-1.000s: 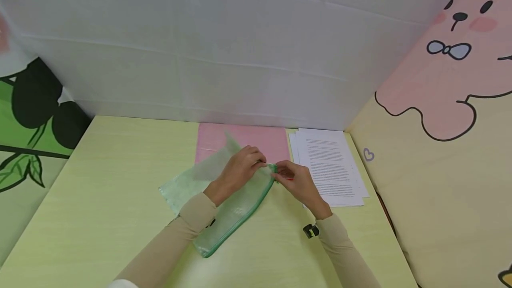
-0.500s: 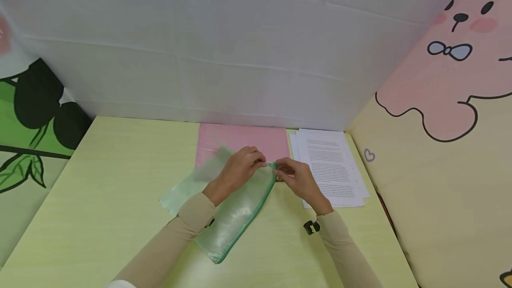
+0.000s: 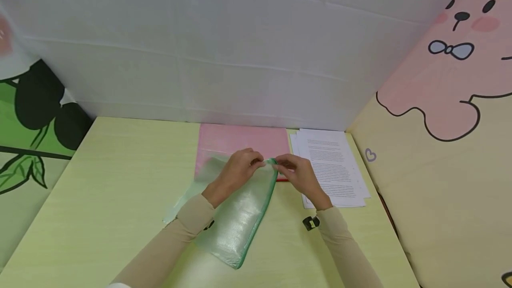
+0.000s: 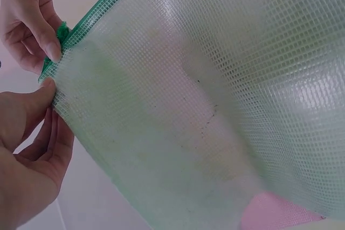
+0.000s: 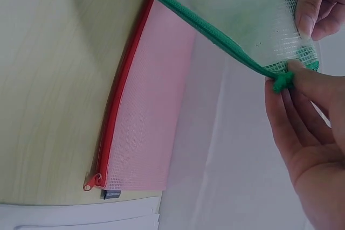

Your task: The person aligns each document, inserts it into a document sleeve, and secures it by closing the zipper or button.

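Note:
A green translucent mesh zipper pouch hangs tilted above the table between both hands. My left hand pinches its top edge near the corner, thumb against the mesh, as the left wrist view shows. Right beside it, my right hand pinches the corner at the end of the dark green zipper, where a small green knot-like tab sticks out by the fingertips. Below and behind lies a pink mesh zipper pouch with a red zipper and a red pull; in the head view the green pouch and hands hide part of it.
Printed paper sheets lie stacked at the table's right, beside the pink pouch. A grey-white cloth wall rises behind the table. Patterned panels stand at both sides.
The green pouch's lower zipper end has swung to the right and toward the front, and its left part has dropped. Both hands keep their pinch; the right has risen slightly.

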Tool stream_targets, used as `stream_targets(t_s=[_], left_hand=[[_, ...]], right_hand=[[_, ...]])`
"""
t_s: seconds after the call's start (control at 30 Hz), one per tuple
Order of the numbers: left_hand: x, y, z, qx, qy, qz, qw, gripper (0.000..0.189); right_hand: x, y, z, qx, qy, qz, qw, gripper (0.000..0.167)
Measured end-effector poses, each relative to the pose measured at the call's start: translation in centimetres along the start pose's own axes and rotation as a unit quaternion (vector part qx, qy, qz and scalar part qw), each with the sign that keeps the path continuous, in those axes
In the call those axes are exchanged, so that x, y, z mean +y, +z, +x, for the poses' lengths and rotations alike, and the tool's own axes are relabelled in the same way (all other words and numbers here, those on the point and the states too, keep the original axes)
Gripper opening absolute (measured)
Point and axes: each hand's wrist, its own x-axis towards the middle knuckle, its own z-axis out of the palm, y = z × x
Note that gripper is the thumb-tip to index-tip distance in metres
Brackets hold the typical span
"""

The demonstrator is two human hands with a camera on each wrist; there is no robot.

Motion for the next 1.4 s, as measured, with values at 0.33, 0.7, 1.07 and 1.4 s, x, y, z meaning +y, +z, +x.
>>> stream_targets(t_s=[0.33,0.7,1.07,1.4], left_hand=[[0.8,0.1,-0.1,-0.003,-0.036,-0.005,0.9993,0.009],[1.9,0.5,0.3,0.024,-0.028,0.026,0.999,0.01],[1.7,0.7,0.3,0.022,-0.043,0.023,0.9986,0.007],[1.4,0.9,0.2,0.021,-0.024,0.024,0.9992,0.006]], right_hand=[[-0.4,-0.2,0.3,-0.002,-0.01,-0.011,0.9999,0.015],[-0.7,0.1,0.5,-0.014,-0.024,-0.012,0.9995,0.015],[-0.8,0.0,0.4,0.009,-0.01,0.026,0.9996,0.014],[-1.0,0.5,0.2,0.045,0.012,0.033,0.9984,0.015]])
